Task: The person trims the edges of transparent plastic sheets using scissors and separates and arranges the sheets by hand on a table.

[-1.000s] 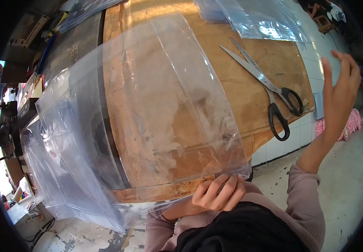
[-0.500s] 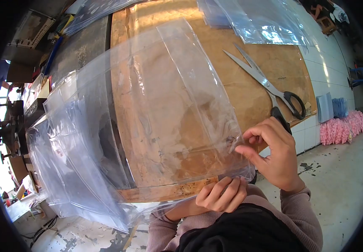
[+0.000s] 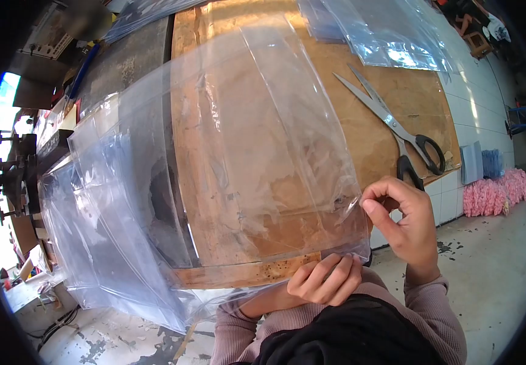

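Note:
A large clear plastic sheet (image 3: 275,140) with a folded seam lies over the brown-covered table (image 3: 397,91). At its near right corner, my left hand (image 3: 327,278) has its fingers curled on the plastic at the table's front edge. My right hand (image 3: 403,219) pinches the sheet's right edge between thumb and forefinger, just above the left hand. Black-handled scissors (image 3: 393,125) lie on the table beyond the right hand, blades partly spread and pointing up and left. More clear plastic (image 3: 104,225) hangs over the table's left side.
Bluish plastic sheets (image 3: 384,36) lie at the table's far edge. Pink bundles (image 3: 497,191) and small blue stacks (image 3: 473,163) sit beyond the right side. Black machine parts (image 3: 16,173) stand at the left. Part of another person (image 3: 466,24) shows at the top right.
My right hand has come in from the far right, where it was raised with fingers spread, and has closed on the sheet's right edge. My left hand has stayed at the corner.

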Action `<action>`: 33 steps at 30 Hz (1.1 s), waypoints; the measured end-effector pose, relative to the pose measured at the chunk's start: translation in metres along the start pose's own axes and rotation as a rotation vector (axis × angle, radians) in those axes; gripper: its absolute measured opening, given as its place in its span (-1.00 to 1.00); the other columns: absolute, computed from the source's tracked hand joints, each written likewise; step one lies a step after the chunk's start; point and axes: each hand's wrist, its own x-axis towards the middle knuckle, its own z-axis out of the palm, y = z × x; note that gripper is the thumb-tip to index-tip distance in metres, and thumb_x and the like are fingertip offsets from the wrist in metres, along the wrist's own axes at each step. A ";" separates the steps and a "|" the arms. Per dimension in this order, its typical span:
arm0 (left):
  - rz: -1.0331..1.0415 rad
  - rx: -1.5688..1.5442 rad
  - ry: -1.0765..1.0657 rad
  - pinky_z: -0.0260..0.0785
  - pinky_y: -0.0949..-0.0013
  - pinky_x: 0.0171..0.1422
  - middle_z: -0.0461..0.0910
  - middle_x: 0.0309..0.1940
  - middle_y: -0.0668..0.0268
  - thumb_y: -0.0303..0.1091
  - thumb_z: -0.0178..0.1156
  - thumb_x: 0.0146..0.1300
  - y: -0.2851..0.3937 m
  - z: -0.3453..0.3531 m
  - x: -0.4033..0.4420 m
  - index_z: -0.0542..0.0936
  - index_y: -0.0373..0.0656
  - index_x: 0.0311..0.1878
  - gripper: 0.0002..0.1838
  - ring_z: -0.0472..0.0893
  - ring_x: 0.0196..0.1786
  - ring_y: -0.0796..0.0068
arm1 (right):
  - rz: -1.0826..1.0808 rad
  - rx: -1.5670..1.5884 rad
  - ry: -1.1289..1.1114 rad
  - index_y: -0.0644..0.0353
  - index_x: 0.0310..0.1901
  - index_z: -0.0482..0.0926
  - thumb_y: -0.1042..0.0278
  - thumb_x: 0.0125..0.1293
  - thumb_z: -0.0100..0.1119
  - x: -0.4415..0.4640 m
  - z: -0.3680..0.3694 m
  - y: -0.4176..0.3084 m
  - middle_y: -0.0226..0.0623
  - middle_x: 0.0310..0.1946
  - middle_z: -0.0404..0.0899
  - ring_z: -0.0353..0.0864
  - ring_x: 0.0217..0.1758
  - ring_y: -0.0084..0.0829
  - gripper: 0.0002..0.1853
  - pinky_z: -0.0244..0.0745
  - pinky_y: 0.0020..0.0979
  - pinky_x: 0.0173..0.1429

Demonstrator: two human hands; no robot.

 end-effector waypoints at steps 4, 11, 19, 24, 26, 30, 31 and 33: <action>-0.017 -0.059 -0.045 0.18 0.59 -0.45 0.57 -0.40 0.53 -0.31 0.26 -0.04 0.000 -0.005 0.002 0.63 0.01 -0.29 -0.82 0.56 -0.40 0.64 | 0.249 0.373 -0.121 0.35 -0.25 0.52 0.41 0.32 0.13 -0.003 -0.007 -0.004 -0.48 -0.49 0.49 0.38 -0.53 -0.73 -0.85 0.29 -0.64 -0.45; -0.193 -0.330 -0.218 0.31 0.45 -0.35 0.55 -0.28 0.34 -0.32 0.38 -0.09 0.006 -0.019 0.017 0.60 -0.12 -0.24 -0.71 0.54 -0.32 0.45 | 0.194 0.555 -0.131 0.36 -0.25 0.51 0.40 0.36 0.08 0.004 -0.003 0.007 -0.49 -0.51 0.44 0.34 -0.55 -0.74 -0.83 0.25 -0.67 -0.44; -0.155 -0.267 -0.867 0.43 0.33 -0.17 0.51 -0.13 0.22 -0.40 0.39 -0.08 -0.040 -0.148 0.030 0.59 -0.25 -0.14 -0.63 0.53 -0.13 0.31 | 0.066 0.454 -0.109 0.37 -0.26 0.51 0.38 0.37 0.06 0.002 -0.001 0.016 -0.49 -0.58 0.42 0.31 -0.58 -0.74 -0.81 0.22 -0.66 -0.47; 0.107 -0.002 -0.837 0.40 0.31 -0.15 0.51 -0.11 0.17 -0.35 0.32 0.00 -0.075 -0.141 0.081 0.56 -0.25 -0.09 -0.62 0.53 -0.08 0.32 | 0.028 0.435 -0.110 0.37 -0.26 0.51 0.37 0.37 0.07 0.002 0.000 0.018 -0.49 -0.59 0.41 0.32 -0.59 -0.73 -0.81 0.22 -0.66 -0.48; 0.213 -0.074 -0.713 0.39 0.27 -0.04 0.53 -0.08 0.23 -0.34 0.29 0.02 -0.082 -0.104 0.109 0.56 -0.21 -0.09 -0.65 0.53 -0.04 0.36 | 0.042 0.475 -0.117 0.37 -0.26 0.52 0.39 0.36 0.07 0.000 0.000 0.017 -0.50 -0.59 0.42 0.32 -0.58 -0.74 -0.82 0.22 -0.66 -0.48; 0.422 -0.291 -0.664 0.27 0.20 0.17 0.54 -0.16 0.39 -0.28 0.30 0.04 -0.108 -0.023 0.142 0.57 -0.09 -0.12 -0.69 0.54 -0.07 0.40 | 0.065 0.501 -0.063 0.35 -0.25 0.52 0.47 0.34 0.06 -0.007 -0.002 0.014 -0.43 -0.55 0.44 0.36 -0.57 -0.67 -0.89 0.29 -0.63 -0.44; 0.434 -0.382 -0.710 0.24 0.19 0.18 0.54 -0.19 0.41 -0.27 0.30 0.04 -0.112 -0.011 0.148 0.58 -0.08 -0.15 -0.71 0.54 -0.10 0.41 | -0.033 0.369 -0.021 0.35 -0.24 0.52 0.50 0.32 0.06 -0.008 -0.005 0.015 -0.40 -0.53 0.45 0.40 -0.54 -0.63 -0.91 0.32 -0.61 -0.42; 0.430 -0.545 -0.783 0.19 0.17 0.19 0.53 -0.27 0.43 -0.24 0.29 0.07 -0.117 0.003 0.158 0.60 -0.05 -0.20 -0.77 0.53 -0.14 0.42 | -0.214 0.100 0.056 0.33 -0.23 0.52 0.56 0.29 0.05 -0.009 -0.009 0.018 -0.33 -0.48 0.46 0.46 -0.49 -0.55 -0.92 0.37 -0.56 -0.37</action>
